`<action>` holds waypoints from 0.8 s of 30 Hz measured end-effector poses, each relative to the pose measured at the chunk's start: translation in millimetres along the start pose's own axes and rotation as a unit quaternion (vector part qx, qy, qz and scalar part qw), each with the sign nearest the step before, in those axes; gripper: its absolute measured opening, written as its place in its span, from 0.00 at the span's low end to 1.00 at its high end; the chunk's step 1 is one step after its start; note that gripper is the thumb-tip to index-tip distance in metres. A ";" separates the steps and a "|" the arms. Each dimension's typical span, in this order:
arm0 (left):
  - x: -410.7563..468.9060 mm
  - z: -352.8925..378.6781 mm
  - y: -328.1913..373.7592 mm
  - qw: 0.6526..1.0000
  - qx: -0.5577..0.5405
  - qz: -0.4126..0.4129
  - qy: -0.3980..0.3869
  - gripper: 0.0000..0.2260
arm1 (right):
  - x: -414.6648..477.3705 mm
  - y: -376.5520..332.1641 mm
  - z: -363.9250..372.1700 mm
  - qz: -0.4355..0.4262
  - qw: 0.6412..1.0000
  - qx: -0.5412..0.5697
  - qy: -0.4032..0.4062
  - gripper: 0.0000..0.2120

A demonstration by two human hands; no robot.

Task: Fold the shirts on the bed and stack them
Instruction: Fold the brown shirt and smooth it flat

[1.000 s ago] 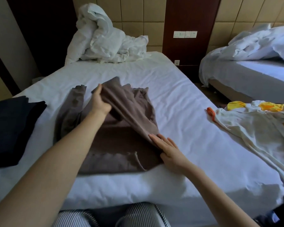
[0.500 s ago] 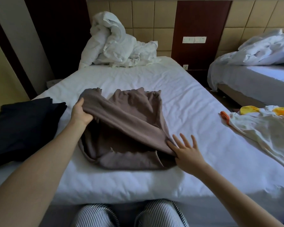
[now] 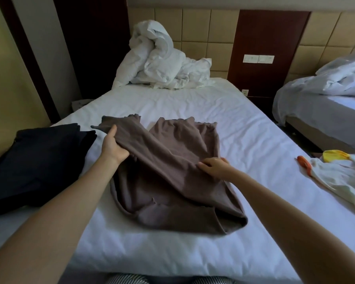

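Note:
A brown shirt [image 3: 172, 177] lies partly folded in the middle of the white bed [image 3: 244, 140]. My left hand [image 3: 113, 146] grips one sleeve end and holds it raised over the shirt's left side. On the right edge of the shirt, my right hand [image 3: 215, 167] has its fingers curled over the cloth, pinching it. A folded black garment [image 3: 37, 160] rests on the bed's left side. A white shirt with yellow and orange parts [image 3: 340, 177] lies spread at the right edge.
A crumpled white duvet [image 3: 160, 66] is heaped at the head of the bed. A second bed [image 3: 324, 111] with bedding stands to the right across a narrow gap. My striped trousers [image 3: 127, 279] show at the bed's near edge.
My left hand has carried the sleeve leftward across the shirt and now holds it out over the left side. My right hand went from lying flat beside the shirt to pinching its right edge.

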State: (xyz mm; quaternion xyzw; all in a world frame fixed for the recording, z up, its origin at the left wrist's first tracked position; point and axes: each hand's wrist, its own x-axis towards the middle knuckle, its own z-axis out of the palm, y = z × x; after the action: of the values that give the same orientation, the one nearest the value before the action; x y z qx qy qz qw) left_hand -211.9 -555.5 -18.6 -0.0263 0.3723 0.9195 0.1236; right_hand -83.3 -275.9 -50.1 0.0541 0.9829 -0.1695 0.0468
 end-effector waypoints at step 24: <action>99.0 10.8 -81.1 0.982 0.178 -0.057 0.020 0.18 | -33.6 58.4 22.8 0.070 0.958 0.106 0.256 0.29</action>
State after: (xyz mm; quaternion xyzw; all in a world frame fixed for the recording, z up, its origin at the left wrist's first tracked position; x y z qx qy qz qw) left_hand -287.3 -471.4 -79.7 -0.0437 0.5299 0.8294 0.1713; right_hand -41.3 -231.9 -86.9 0.1689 0.9322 -0.2493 -0.2010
